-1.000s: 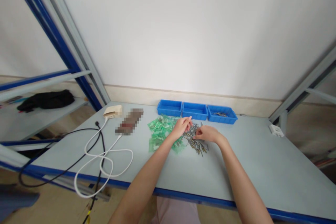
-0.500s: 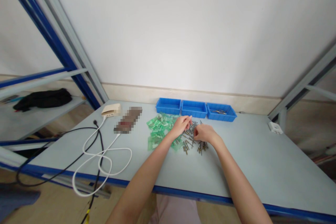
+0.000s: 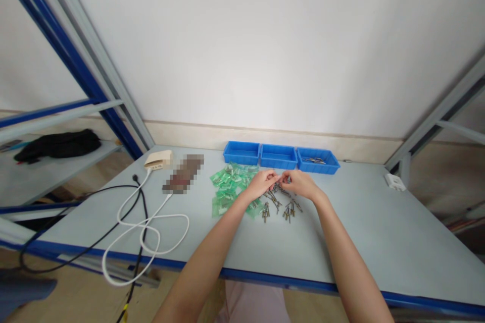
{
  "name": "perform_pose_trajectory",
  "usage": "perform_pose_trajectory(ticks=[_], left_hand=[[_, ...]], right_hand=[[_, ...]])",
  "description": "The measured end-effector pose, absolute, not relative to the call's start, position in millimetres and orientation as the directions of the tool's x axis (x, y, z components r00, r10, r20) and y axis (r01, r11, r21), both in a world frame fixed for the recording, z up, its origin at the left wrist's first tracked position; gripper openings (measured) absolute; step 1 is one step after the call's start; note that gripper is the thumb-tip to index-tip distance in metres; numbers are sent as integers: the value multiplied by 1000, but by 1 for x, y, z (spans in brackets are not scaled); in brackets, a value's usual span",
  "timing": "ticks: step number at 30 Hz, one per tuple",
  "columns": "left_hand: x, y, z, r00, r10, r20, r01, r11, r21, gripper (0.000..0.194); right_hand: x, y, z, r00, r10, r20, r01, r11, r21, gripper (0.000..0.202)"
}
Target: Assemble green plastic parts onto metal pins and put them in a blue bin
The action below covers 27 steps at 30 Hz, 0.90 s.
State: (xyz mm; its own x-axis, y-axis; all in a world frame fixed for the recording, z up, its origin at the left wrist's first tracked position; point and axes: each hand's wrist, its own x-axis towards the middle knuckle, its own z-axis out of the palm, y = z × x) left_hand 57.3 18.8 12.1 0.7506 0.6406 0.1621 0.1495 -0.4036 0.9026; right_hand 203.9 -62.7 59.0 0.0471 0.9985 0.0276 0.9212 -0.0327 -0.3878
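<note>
My left hand and my right hand meet fingertip to fingertip above a pile of small metal pieces, thin rods with brassy ends. Both hands have their fingers pinched together; whatever is between them is too small to make out. Close to my left wrist lies a heap of small green-tinted clear plastic bags. Two little bunches of the metal pieces rest at the near side of the pile, below my right hand.
Three blue bins line the back: the left bin, the middle bin and the right bin, which holds a few metal pieces. To the left are a beige box, a blurred-out flat object and a looped white cable. A white plug sits far right.
My right hand has risen off the metal pile and moved up to meet the fingertips of my left hand. More of the near bunches now shows.
</note>
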Motion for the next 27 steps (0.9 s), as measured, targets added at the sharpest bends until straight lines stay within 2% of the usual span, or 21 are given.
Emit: perform_pose_trajectory(ticks=[10,14,22,27], left_hand=[[58,16,13,765,622,166,121,-391,912,29],[58,16,15,733,644,219,52,-374,926,27],[57,21,18,626,742,242,-48,-273,961,27],[58,20,19,627,750,212,-25,-253,967,36]], right_hand=[[206,-60,58,69,988,139,902,-2,-431,18],[210,-57,51,22,982,190,853,81,-516,20],[222,-51,43,-26,994,111,684,98,-723,31],[222,-49,47,76,978,196,665,97,-740,35]])
